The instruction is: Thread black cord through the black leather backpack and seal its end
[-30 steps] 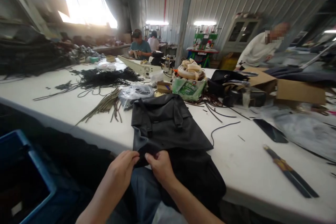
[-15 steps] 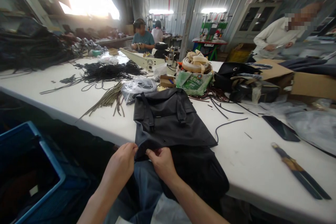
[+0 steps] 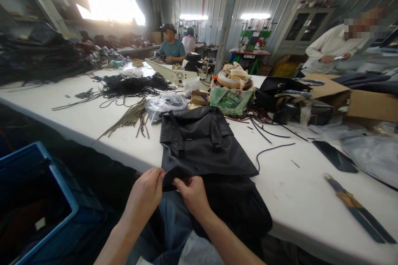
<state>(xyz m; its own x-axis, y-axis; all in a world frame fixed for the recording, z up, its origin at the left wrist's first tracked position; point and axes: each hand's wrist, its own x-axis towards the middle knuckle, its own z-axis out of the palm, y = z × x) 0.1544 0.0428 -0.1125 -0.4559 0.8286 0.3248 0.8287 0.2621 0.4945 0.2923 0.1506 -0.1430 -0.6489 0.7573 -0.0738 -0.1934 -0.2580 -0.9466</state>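
Left hand (image 3: 148, 187) and right hand (image 3: 193, 193), pinched closed, hold the near-left edge of a dark-grey, rectangular, leather-like bag (image 3: 202, 155) overhanging the flat white table (image 3: 289, 211), where its own weight could drag it off if they slackened

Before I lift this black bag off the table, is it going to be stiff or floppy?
The black bag is probably floppy: its near-left corner creases, and its lower part droops past the edge of the white table. It may be light for its size, since its upper part lies rather flat. Its smooth, faintly shiny surface might slide easily.
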